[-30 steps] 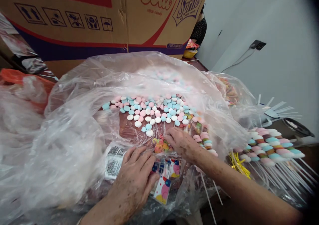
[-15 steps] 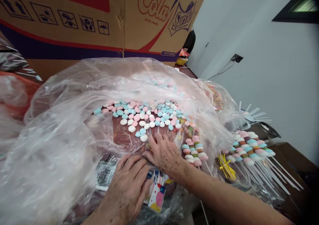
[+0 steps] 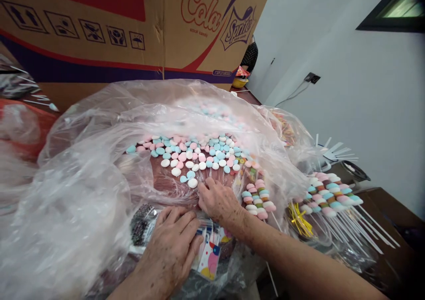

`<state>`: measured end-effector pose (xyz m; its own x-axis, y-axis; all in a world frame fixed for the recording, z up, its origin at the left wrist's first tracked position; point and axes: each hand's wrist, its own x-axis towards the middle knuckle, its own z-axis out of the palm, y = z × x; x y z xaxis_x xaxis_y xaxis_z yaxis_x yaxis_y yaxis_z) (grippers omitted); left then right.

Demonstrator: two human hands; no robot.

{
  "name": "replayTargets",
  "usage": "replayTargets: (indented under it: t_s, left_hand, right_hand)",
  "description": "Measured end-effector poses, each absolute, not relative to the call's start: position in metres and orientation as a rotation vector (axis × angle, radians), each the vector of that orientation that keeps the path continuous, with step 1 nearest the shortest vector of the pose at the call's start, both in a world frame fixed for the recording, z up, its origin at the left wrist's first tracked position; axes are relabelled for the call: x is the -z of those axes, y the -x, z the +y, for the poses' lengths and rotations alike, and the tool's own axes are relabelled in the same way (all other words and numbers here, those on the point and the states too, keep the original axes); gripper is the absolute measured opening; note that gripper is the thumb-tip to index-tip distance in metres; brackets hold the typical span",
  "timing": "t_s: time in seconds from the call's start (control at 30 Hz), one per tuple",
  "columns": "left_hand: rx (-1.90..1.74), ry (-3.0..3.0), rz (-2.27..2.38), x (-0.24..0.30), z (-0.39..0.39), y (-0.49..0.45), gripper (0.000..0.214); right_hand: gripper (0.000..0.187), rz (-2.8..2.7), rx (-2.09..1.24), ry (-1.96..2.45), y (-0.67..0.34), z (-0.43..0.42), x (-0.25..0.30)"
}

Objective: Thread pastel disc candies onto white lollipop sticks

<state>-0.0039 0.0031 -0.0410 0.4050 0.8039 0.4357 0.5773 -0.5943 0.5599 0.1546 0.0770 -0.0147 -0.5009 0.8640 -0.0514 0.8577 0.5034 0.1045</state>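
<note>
My left hand (image 3: 175,240) lies palm down on printed plastic packets (image 3: 209,258), its fingers stretched out side by side over their upper edge. Just right of it, my right hand (image 3: 221,202) rests on the brown surface with fingers curled in and closed. Whatever is under its fingertips is hidden. Beyond the fingertips are loose pink, blue and white marshmallows (image 3: 202,156), partly beneath a clear plastic bag (image 3: 102,145). Beside my right wrist lie several marshmallow skewers (image 3: 258,199) with coloured gummies between the marshmallows.
A large cardboard box (image 3: 126,21) stands behind the bag. To the right are a bundle of finished-looking marshmallow skewers (image 3: 332,194), yellow twist ties (image 3: 299,220), white sticks (image 3: 338,150) and a bag of gummies (image 3: 283,125). An orange bag (image 3: 20,136) is at left.
My right hand's fingers have drawn closed from a more spread pose, and a small greenish ring by its thumb has gone from sight. My left hand stays on the packets.
</note>
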Motion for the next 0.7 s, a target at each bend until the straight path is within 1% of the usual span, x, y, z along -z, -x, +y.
replayTargets:
  t_s: [0.1, 0.17, 0.23, 0.33, 0.37, 0.43, 0.5, 0.57, 0.63, 0.7]
  left_hand:
    - [-0.964, -2.351, 1.211, 0.037, 0.002, 0.005, 0.017]
    - [-0.923, -2.365, 1.210, 0.034, 0.002, 0.006, 0.017]
    - [-0.900, -2.379, 1.197, 0.031, 0.003, 0.007, 0.016]
    - [-0.927, -2.381, 1.193, 0.029, 0.003, 0.007, 0.016]
    - [-0.942, -2.380, 1.194, 0.028, 0.003, 0.007, 0.016]
    - [-0.956, -2.378, 1.197, 0.028, 0.002, 0.006, 0.015]
    - [-0.962, -2.374, 1.203, 0.028, 0.002, 0.005, 0.015]
    - [-0.975, -2.367, 1.204, 0.026, 0.003, 0.005, 0.016]
    - [-1.002, -2.353, 1.197, 0.023, 0.003, 0.006, 0.016]
    - [-1.016, -2.340, 1.185, 0.020, 0.003, 0.007, 0.017]
  right_hand:
    - [0.022, 2.671, 0.081, -1.608, -0.160, 0.085, 0.016]
    - [0.018, 2.742, 0.387, -1.717, -0.169, 0.095, 0.017]
    - [0.013, 2.714, 0.916, -1.889, -0.178, 0.107, 0.018]
    - [0.014, 2.251, 1.808, -2.167, -0.190, 0.120, 0.016]
    - [0.016, 2.074, 2.026, -2.216, -0.193, 0.123, 0.014]
    - [0.020, 1.844, 2.330, -2.225, -0.198, 0.125, 0.009]
    - [0.022, 1.748, 2.510, -2.153, -0.201, 0.125, 0.006]
    - [0.024, 1.712, 2.597, -2.105, -0.204, 0.124, 0.003]
    - [0.024, 1.757, 2.566, -2.140, -0.206, 0.124, 0.002]
    - [0.023, 1.886, 2.389, -2.201, -0.207, 0.124, 0.002]
